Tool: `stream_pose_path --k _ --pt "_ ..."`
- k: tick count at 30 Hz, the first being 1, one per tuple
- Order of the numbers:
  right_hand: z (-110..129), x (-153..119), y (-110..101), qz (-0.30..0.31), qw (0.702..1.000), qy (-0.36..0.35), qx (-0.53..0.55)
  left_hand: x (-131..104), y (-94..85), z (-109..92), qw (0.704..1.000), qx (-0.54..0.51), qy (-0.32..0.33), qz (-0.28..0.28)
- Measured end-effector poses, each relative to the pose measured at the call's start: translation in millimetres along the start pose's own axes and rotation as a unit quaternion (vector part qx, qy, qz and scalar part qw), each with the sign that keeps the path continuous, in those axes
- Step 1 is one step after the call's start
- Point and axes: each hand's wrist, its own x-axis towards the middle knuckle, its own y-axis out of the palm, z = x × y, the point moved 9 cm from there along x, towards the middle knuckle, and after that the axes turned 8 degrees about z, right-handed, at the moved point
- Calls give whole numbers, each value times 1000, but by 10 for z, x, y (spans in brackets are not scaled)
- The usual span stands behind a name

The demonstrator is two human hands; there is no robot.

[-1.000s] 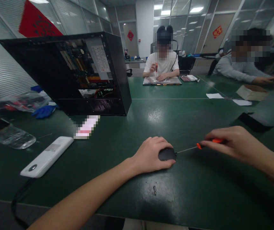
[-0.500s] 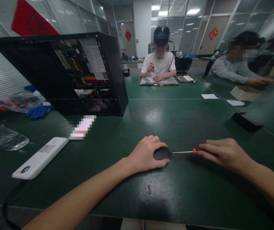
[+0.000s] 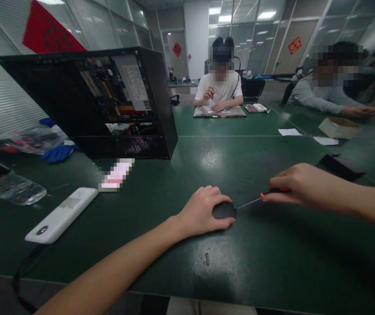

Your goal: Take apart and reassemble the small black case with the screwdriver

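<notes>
A glossy dark-green tabletop [image 3: 240, 267] carries a black, box-shaped, open-sided computer case [image 3: 159, 105], back from its near edge on the left. A white, oblong, smooth-shelled device [image 3: 66, 212] lies closer to that edge. The right hand [image 3: 300, 186] is curled closed round an orange-and-black-handled metal screwdriver [image 3: 248, 204]. The left hand [image 3: 197, 212], half curled, grips a rounded black plastic mouse [image 3: 223, 211] inward from the tabletop's near edge, the screwdriver's tip at its right end.

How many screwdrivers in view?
2. One screwdriver in the wearer's right hand, pointing at the black mouse; a second, red-handled screwdriver held by the co-worker across the table. Others may be hidden.
</notes>
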Motion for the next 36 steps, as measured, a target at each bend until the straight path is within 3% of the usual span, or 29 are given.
stream_pose_path --k 3,7,13,17,22,25,29,36 --pt "-203 -201 333 -18 988 72 132 6 -1 -8 1000 -3 4 -2" --pt "-228 -352 709 -53 962 135 232 2 -12 2 1000 3 5 -8" --pt "-194 -345 910 -121 948 159 249 -29 -39 62 1000 17 -5 -12" --pt "-112 -421 790 -185 965 111 152 -33 -37 61 1000 22 -1 -4" --pt "196 -524 381 -237 968 7 -76 -35 -36 50 1000 26 1 2" --pt "358 -422 101 -199 967 -37 -155 -41 -31 47 1000 22 -1 7" --pt "368 -175 -149 -118 982 -50 -140 -54 -40 65 1000 8 -13 3" --pt "50 -26 -44 -43 998 35 -44 -61 -32 59 1000 -14 -3 3"
